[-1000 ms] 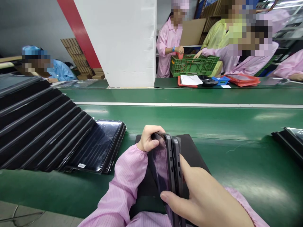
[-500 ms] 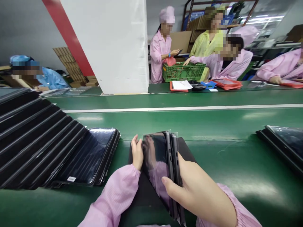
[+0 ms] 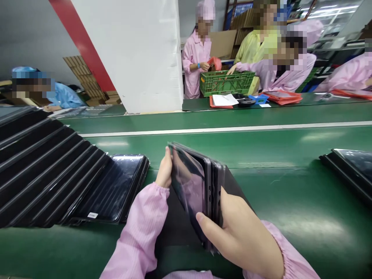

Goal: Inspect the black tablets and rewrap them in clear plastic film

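Two or so black tablets (image 3: pixel 190 186) with glossy screens stand tilted on edge, pressed together in front of me, with clear film showing at their edges. My right hand (image 3: pixel 232 224) grips them from the near right side, thumb across the screen side and fingers hidden behind. My left hand (image 3: pixel 165 166) is closed around their far left edge, its fingers partly hidden. A black mat (image 3: pixel 174 228) lies beneath them. Left of my hands, a long fanned row of black tablets (image 3: pixel 43 170) leans over, with a screen-up tablet (image 3: pixel 116 186) bearing a small white label at its right end.
More tablets (image 3: pixel 351 174) lie at the right edge on the green bench (image 3: pixel 290 201). Across the bench stand a white pillar (image 3: pixel 130 58) and a green crate (image 3: pixel 226 83). Red folders (image 3: pixel 283 97) lie beside it. Several people work there in pink, yellow and blue clothing.
My hands have tilted the tablets, raising their far left corner. My left hand has moved up and closed onto their edge. Across the bench, a person's hand has moved to the red item.
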{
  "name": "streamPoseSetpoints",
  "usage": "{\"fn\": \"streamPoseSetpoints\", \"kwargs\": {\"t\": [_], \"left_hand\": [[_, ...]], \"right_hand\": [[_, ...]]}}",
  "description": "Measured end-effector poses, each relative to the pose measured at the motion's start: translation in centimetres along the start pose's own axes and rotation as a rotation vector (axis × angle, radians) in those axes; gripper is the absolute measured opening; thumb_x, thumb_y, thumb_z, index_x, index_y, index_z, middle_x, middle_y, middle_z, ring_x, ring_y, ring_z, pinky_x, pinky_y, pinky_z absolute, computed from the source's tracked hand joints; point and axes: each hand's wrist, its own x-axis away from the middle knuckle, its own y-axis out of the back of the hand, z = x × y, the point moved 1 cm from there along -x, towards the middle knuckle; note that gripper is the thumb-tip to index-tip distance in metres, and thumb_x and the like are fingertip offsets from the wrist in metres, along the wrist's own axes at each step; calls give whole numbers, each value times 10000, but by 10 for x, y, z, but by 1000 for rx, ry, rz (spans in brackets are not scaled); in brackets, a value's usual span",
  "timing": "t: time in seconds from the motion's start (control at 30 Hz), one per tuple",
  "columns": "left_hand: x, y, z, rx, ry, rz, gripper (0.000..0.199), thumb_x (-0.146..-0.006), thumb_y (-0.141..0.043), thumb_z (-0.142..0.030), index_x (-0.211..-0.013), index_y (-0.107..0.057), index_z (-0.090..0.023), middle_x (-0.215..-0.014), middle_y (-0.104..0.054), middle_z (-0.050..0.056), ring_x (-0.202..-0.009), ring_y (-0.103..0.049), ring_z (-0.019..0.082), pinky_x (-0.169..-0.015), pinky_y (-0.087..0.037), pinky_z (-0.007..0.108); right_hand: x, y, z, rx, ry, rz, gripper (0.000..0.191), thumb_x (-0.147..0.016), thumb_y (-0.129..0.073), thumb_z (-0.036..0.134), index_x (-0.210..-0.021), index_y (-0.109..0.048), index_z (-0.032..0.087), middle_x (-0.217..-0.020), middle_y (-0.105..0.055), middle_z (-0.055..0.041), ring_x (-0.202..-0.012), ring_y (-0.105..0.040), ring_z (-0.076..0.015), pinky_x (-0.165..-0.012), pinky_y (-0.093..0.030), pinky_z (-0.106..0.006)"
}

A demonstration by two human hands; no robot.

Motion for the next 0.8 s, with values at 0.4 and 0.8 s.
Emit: {"fn": "streamPoseSetpoints", "kwargs": {"t": [0.4, 0.8], "left_hand": [[-42, 22, 10, -111, -74, 105, 714, -610, -595, -889, -642, -598, -176, -585, -598, 5, -591, -557, 148, -617, -466, 282], [-33, 17, 19, -54, -188, -13, 678, -721, -501, -874, -571, -490, -213, -534, -406, -26, -481, -367, 106, -478, -313, 283]], "right_hand": [[-17, -40, -10, 55, -143, 238, 81, -777, -605, 211, -832, -545, 210, -692, -675, 23, -591, -620, -181, -557, -390, -270], [-6, -43, -25, 428, -102, 527, 377, -754, -734, 256, -1073, -550, 172, -743, -722, -30, -680, -714, -308, -542, -363, -317]]}}
